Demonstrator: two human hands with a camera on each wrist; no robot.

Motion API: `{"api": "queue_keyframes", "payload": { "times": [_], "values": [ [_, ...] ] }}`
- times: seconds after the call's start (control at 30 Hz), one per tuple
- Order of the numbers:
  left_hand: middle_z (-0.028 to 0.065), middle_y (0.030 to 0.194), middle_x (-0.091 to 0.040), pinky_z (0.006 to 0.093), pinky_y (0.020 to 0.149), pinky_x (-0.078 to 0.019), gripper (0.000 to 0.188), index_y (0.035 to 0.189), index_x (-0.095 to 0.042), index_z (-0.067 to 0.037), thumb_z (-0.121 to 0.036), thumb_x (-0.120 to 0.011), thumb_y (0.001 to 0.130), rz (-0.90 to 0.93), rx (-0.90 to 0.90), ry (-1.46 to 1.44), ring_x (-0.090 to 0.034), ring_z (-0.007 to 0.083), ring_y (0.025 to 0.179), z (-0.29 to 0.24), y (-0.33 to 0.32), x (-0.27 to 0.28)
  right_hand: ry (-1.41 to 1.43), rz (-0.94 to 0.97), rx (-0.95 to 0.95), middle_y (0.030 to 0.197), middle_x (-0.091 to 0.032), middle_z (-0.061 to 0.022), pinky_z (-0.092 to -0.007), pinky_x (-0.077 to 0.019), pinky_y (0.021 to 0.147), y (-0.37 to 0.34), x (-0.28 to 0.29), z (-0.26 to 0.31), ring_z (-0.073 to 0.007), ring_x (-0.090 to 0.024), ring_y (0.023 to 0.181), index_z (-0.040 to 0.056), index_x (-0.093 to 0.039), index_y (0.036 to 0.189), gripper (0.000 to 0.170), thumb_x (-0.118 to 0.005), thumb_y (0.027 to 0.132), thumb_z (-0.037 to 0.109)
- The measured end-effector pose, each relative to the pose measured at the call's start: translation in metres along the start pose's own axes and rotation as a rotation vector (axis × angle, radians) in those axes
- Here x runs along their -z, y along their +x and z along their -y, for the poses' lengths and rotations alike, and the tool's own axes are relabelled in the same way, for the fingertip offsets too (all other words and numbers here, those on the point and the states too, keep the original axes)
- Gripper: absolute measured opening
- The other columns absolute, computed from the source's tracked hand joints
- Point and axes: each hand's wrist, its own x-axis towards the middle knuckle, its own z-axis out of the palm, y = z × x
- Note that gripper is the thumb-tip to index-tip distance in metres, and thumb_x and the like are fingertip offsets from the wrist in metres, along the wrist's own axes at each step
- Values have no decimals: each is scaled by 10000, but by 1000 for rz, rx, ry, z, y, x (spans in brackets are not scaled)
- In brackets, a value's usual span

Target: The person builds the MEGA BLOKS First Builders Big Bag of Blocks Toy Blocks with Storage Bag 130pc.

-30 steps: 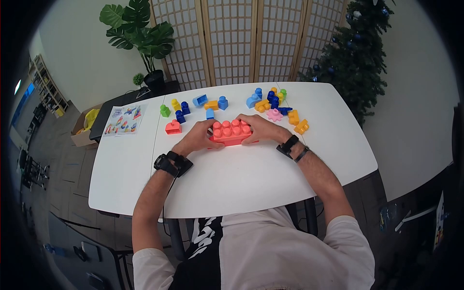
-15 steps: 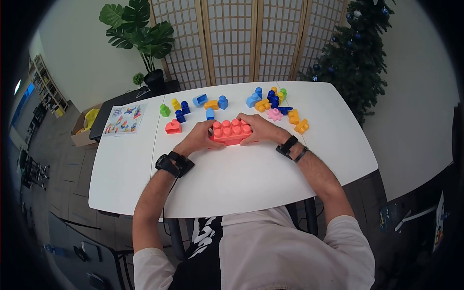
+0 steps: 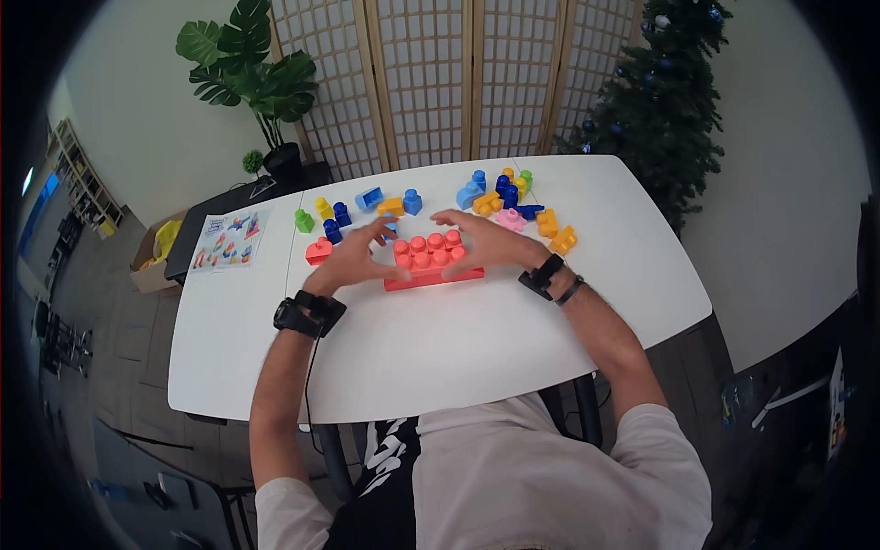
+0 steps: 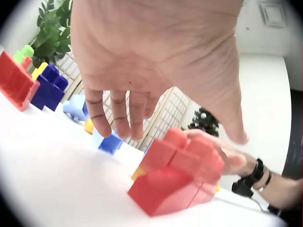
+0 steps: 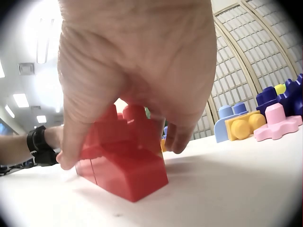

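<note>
A red toy building block stack (image 3: 434, 278) stands on the white table, with a studded upper part on a longer base. My left hand (image 3: 353, 262) is off its left end, fingers and thumb spread apart with nothing between them. In the left wrist view, the left palm (image 4: 156, 56) shows above the stack. My right hand (image 3: 492, 242) arches over the stack's right end, thumb in front and fingers behind, loosely spread. The right wrist view shows the red stack (image 5: 125, 165) under the right hand (image 5: 137, 61), between thumb and fingers.
Behind the left hand lie a red block (image 3: 319, 251), dark blue blocks (image 3: 333, 231) and a green block (image 3: 303, 220). Back right are a pink gear-shaped piece (image 3: 511, 220), yellow-orange blocks (image 3: 563, 240) and several blue ones. A printed picture sheet (image 3: 226, 241) lies at the table's left.
Both hands gripped the red stack's ends earlier. Now the left hand has let go and drawn away to the left, and the right hand has loosened and spread. The head view has shifted slightly.
</note>
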Motion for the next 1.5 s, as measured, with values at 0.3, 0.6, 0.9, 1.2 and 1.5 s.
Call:
{"api": "queue_keyframes", "payload": {
  "times": [0.3, 0.6, 0.9, 1.2, 1.5],
  "values": [
    [88, 1283, -700, 309, 875, -537, 731, 1598, -423, -117, -662, -419, 1112, -439, 229, -805, -670, 135, 1009, 22, -23, 93, -150, -350, -217, 1055, -766, -139, -385, -587, 852, -15, 83, -67, -243, -746, 946, 32, -750, 1141, 316, -793, 952, 281],
    [104, 1287, -715, 359, 976, -547, 705, 1407, -632, -68, -463, -883, 879, -44, 26, -135, -673, 199, 1175, -13, -5, 44, -932, -392, -247, 1120, -723, -118, -460, -501, 909, 15, 28, -66, -301, -647, 1125, 67, -787, 1011, 474, -868, 804, 486],
    [193, 1295, -697, 432, 1025, -538, 825, 1377, -625, 4, -472, -919, 771, 97, -36, 113, -675, 356, 1186, -37, 17, -17, -1003, -366, -299, 1154, -679, -82, -472, -463, 971, 28, 11, -80, -308, -573, 1225, 99, -766, 1087, 471, -897, 736, 385],
    [170, 1210, -727, 411, 975, -561, 726, 1326, -648, -1, -396, -917, 780, 62, -60, 32, -703, 345, 1104, -29, 13, -24, -404, -224, -178, 1158, -706, -125, -480, -528, 937, 18, 30, -63, -343, -657, 1090, 86, -711, 1129, 460, -902, 725, 197],
    [140, 1181, -722, 369, 967, -570, 731, 1328, -651, -7, -331, -963, 752, 116, -2, -99, -701, 259, 1055, -14, 10, -16, 202, -31, 118, 1168, -714, -113, -378, -542, 1091, 41, 45, 17, -255, -699, 1156, 52, -698, 1308, 600, -902, 750, 134]
  ]
}}
